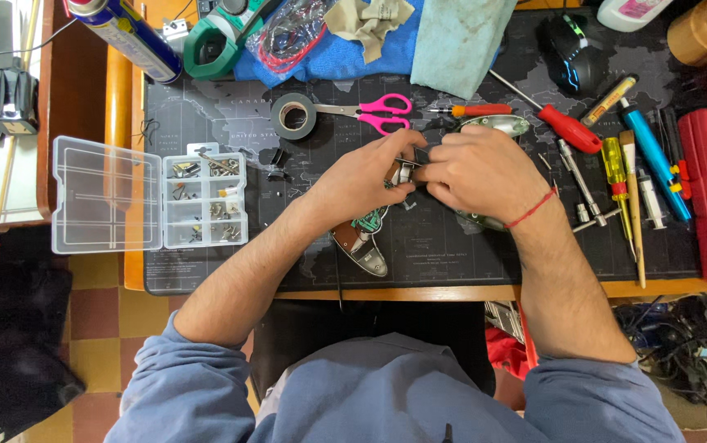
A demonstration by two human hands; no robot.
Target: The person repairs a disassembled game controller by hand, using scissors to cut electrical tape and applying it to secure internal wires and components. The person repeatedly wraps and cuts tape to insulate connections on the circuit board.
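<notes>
While both hands are meeting over the worktop (205, 279), the left hand (366, 176) and right hand (485, 172) are closing their fingers around a small metal part (407, 172) held between them. It looks like a fiddly taking-apart step. An open gadget shell (361, 246) is lying just below the left hand, so a careful little pull seems needed

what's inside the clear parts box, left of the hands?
The clear parts box has small metal screws and bits in its right-half compartments; the open lid holds nothing. Exact parts are too small to tell.
</notes>
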